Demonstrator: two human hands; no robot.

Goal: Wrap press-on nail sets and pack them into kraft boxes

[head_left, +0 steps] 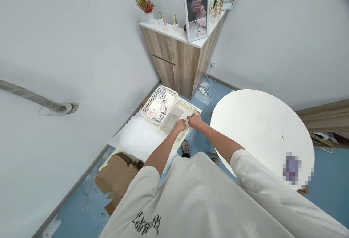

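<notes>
Both my hands are over a pale, translucent plastic basket (pixel 167 126) that holds clear, narrow plastic pieces (pixel 174 116). My left hand (pixel 180 125) is closed near the basket's middle, its fingertips pinched together; whatever they grip is too small to make out. Just to its right, my right hand (pixel 195 120) has bent fingers at the basket's right side, and any object in them is hidden. Beside this basket on the left stands a white basket (pixel 144 110) with printed paper packets (pixel 163 105) piled inside.
White padded wrap (pixel 139 136) and flattened cardboard (pixel 117 176) lie at the left. A round white table (pixel 261 129) stands on my right. Behind the baskets is a wooden cabinet (pixel 180 67) bearing a framed picture (pixel 196 18). A power strip (pixel 203 91) and cables lie on the floor.
</notes>
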